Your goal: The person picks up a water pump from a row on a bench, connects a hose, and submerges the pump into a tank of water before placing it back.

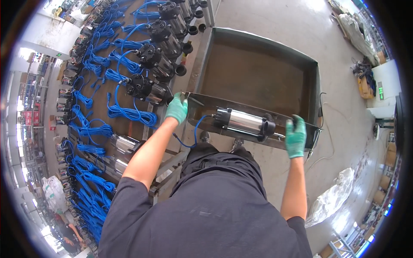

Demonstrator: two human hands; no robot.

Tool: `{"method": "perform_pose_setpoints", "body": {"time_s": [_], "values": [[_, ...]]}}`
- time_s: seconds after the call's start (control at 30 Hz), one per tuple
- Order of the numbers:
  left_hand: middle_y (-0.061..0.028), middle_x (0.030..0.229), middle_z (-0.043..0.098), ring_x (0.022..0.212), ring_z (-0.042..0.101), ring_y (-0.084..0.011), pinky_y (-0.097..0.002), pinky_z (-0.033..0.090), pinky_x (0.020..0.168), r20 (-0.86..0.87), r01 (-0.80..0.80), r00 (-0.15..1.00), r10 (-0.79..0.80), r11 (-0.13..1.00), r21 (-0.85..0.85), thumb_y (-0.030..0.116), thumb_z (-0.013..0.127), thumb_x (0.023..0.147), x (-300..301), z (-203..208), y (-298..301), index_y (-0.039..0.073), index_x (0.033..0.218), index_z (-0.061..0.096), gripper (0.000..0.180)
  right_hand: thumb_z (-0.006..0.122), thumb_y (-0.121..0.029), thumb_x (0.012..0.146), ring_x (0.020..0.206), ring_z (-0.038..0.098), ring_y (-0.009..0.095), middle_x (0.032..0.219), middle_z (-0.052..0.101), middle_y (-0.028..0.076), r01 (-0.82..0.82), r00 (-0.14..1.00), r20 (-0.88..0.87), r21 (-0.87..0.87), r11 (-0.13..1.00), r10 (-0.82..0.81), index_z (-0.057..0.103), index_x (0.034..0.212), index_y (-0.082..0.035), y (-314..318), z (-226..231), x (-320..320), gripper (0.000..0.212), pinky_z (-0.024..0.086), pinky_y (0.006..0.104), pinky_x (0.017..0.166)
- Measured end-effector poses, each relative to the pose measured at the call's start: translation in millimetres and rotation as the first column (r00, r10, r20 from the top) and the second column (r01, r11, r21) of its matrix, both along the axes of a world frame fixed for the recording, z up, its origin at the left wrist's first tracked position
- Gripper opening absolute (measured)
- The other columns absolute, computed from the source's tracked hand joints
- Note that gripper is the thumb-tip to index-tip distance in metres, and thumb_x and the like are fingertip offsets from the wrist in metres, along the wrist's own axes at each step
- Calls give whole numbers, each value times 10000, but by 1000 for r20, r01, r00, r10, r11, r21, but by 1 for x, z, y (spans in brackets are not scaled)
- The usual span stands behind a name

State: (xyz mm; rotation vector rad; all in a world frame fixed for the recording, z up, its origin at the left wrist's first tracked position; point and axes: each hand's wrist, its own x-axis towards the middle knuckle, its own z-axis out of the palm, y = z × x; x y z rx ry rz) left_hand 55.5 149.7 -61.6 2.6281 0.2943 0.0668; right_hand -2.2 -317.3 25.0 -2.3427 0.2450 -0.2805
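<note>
My left hand [176,109], in a green glove, is closed at the near left corner of a large metal tank [262,33], thumb and fingers about the end of its near rim [241,104]. My right hand [296,137], gloved alike, lies at the right end of that rim with thumb and fingers apart. Between the hands a shiny steel pump [244,122] with black ends lies on its side along the near part of the tank. From its left end a blue cable [197,131] curves down. Brown water appears to stand in the tank.
To the left, a long rack bears several similar pumps [148,89] and coiled blue cables [131,114]. Clear plastic sheeting [331,195] lies on the grey floor [335,150] at the right. A thin hose [329,144] trails beside the tank. At the lower left is another person [72,236].
</note>
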Motion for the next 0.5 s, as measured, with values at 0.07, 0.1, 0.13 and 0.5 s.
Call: {"method": "perform_pose_setpoints", "body": {"time_s": [0.07, 0.1, 0.13, 0.5], "values": [[-152, 903, 686, 660, 659, -329, -451, 548, 607, -252, -216, 959, 128, 908, -360, 269, 579, 1006, 24, -2, 2, 95, 1305, 553, 347, 671, -163, 956, 997, 661, 302, 1110, 665, 176, -53, 998, 28, 46, 997, 52, 623, 1211, -8, 49, 1, 6, 302, 522, 390, 913], [-113, 839, 679, 563, 639, -259, -409, 527, 498, -519, -470, 844, 139, 657, -589, 304, 576, 1017, 34, -2, 1, 95, 1294, 557, 347, 670, -159, 954, 986, 658, 318, 1079, 663, 178, -54, 999, 7, 63, 997, 54, 626, 1193, -5, 66, 1, 10, 288, 523, 403, 904], [-65, 802, 652, 512, 591, -153, -318, 463, 416, -504, -431, 859, 94, 666, -610, 357, 587, 1014, 39, -6, 3, 99, 1259, 564, 357, 669, -153, 949, 982, 656, 326, 1070, 663, 174, -59, 998, 36, 16, 998, 58, 632, 1179, -5, 79, -4, 13, 276, 525, 409, 895], [-176, 819, 676, 699, 659, -291, -422, 512, 657, -68, -57, 997, 37, 943, -329, 288, 648, 969, 42, -36, 8, 18, 1005, 636, 273, 624, -110, 922, 935, 656, 334, 1011, 683, 155, 20, 997, 79, -244, 970, -1, 687, 1042, -21, 97, -4, 17, 162, 532, 417, 847]]}}
